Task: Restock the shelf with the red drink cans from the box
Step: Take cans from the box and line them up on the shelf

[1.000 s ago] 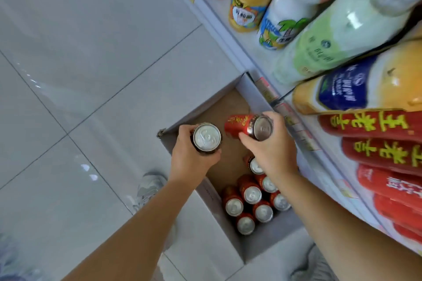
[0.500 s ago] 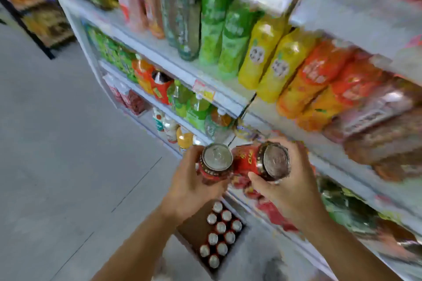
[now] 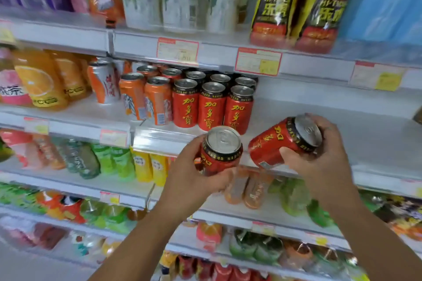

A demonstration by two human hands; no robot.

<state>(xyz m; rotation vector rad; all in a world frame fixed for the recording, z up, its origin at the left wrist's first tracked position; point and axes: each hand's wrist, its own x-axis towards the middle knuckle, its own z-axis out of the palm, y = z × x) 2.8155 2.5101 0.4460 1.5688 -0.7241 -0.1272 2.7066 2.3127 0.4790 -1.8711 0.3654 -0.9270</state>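
Two red drink cans in hand here, one each. My left hand (image 3: 194,180) is wrapped round the first red can (image 3: 221,155) from below, fingers curled on its side. It's more or less upright, with the silver top facing up at me. My right hand (image 3: 319,162) grips the second red can (image 3: 280,143) round its top end, thumb across the side. That one's tipped over, lid up and to the right, base down to the left. The two cans are close but not touching.

Landmark: the front row of three red cans (image 3: 212,107) standing on the shelf (image 3: 331,116). My first can hangs just in front of and below the right-hand can of that row, covering its bottom edge. The second is to the right of the row, in front of the bare stretch of shelf.

Right behind the row I count three more silver tops, then more further back in the dark that I can't count. Just left of the row stand two orange cans (image 3: 157,102) at the front, with more can tops behind them. Left of those is one white-and-orange can (image 3: 104,83). Above the row I can make out three price tags (image 3: 258,60) on the next shelf edge up.
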